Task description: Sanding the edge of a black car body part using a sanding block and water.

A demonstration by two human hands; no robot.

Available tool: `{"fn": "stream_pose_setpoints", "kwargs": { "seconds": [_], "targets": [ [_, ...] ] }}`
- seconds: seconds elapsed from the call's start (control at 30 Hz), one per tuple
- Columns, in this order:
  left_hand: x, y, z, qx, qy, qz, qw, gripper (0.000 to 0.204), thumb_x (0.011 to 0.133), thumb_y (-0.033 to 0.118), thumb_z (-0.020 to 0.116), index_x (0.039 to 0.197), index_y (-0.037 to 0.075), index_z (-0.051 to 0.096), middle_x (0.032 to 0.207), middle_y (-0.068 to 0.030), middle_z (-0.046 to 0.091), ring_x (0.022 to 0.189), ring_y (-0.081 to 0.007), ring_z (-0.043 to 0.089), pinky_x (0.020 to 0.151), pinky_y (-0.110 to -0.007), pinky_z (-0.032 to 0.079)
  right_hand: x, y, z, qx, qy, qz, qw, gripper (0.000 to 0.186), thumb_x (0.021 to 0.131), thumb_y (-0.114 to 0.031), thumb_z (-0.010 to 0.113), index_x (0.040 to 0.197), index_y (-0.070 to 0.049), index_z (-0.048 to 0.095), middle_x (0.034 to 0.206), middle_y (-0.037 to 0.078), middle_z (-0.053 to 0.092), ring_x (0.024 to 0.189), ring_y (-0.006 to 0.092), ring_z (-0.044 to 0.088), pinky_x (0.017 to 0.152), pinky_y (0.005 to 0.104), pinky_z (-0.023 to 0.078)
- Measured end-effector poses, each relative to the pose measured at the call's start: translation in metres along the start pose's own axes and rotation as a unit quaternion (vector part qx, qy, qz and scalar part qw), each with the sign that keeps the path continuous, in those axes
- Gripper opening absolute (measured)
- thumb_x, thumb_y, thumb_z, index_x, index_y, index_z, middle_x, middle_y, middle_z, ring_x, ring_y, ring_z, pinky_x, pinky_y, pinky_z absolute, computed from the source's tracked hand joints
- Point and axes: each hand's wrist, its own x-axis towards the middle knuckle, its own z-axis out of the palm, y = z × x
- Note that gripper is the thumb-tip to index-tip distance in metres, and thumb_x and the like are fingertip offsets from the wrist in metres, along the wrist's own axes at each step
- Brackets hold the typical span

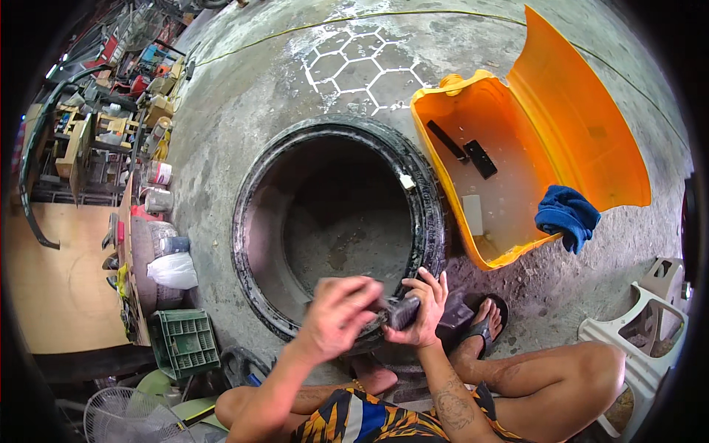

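Observation:
My right hand (424, 308) grips a small dark grey block (403, 313) with a ribbed-looking face, fingers on one side and thumb below. Close to its left, my left hand (337, 316) is curled and blurred by motion. A small dark piece shows at its fingertips, too smeared to name. Both hands are above the near edge of a large black wheel rim (252, 193) lying flat on the floor. Its wet-looking lip carries pale smears, and a small white piece (407, 181) sits on its right side.
A cut-open orange plastic container (473, 240) holds cloudy water, two black blocks (481, 159) and a pale block (472, 214). A blue cloth (567, 214) hangs over its edge. A white plastic stool (635, 325) stands right; a green crate (183, 343), fan (125, 417) and cluttered shelves (96, 140) lie left.

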Motion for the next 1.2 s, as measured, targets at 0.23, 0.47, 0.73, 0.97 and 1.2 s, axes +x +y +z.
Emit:
{"fn": "stream_pose_setpoints", "kwargs": {
  "seconds": [0.23,0.47,0.73,0.97,1.2],
  "targets": [
    [0.012,0.044,0.023,-0.03,-0.008,0.07,0.997,0.057,0.087,0.014,0.086,0.142,0.008,0.073,0.14,-0.01,0.068,0.122,-0.0322,0.064,0.104,-0.046,0.05,-0.003,0.008,-0.001,-0.005,0.002,-0.015,1.0,0.076,0.077,-0.077,0.078,0.112,-0.012,0.059,0.126,0.009,0.075,0.141,0.0384,0.06,0.132,0.0655,0.021],
    [-0.014,0.017,0.0,-0.012,0.081,-0.093,0.992,0.052,0.1,0.016,0.081,0.146,-0.002,0.067,0.131,-0.0211,0.068,0.116,-0.0354,0.069,0.1,-0.041,0.057,-0.008,0.005,-0.001,0.001,0.008,0.004,1.0,0.076,0.071,-0.072,0.084,0.111,-0.012,0.059,0.123,0.009,0.075,0.141,0.0383,0.058,0.132,0.0645,0.022],
    [-0.027,0.082,0.019,-0.035,0.113,-0.207,0.971,0.048,0.102,0.015,0.078,0.143,-0.007,0.068,0.123,-0.019,0.068,0.11,-0.0282,0.07,0.097,-0.035,0.056,-0.001,0.002,0.0,0.053,0.025,0.016,0.998,0.075,0.084,-0.084,0.068,0.107,-0.013,0.064,0.122,0.007,0.078,0.14,0.0374,0.059,0.133,0.0628,0.02],
    [-0.017,0.101,0.037,-0.062,0.133,-0.273,0.951,0.045,0.104,0.008,0.074,0.146,-0.006,0.065,0.127,-0.0159,0.064,0.11,-0.023,0.068,0.097,-0.034,0.055,0.0,-0.002,0.001,0.075,0.04,0.057,0.995,0.055,0.112,-0.055,0.04,0.088,-0.012,0.064,0.11,0.006,0.082,0.138,0.0378,0.06,0.132,0.0617,0.021],
    [0.018,0.092,0.049,-0.01,0.151,-0.197,0.969,0.047,0.1,0.005,0.076,0.146,-0.002,0.068,0.126,-0.0189,0.064,0.11,-0.0294,0.066,0.097,-0.04,0.055,0.0,-0.002,0.003,0.075,0.052,0.046,0.995,0.052,0.111,-0.053,0.042,0.088,-0.01,0.063,0.111,0.006,0.082,0.135,0.0377,0.063,0.132,0.0623,0.023]
  ]
}}
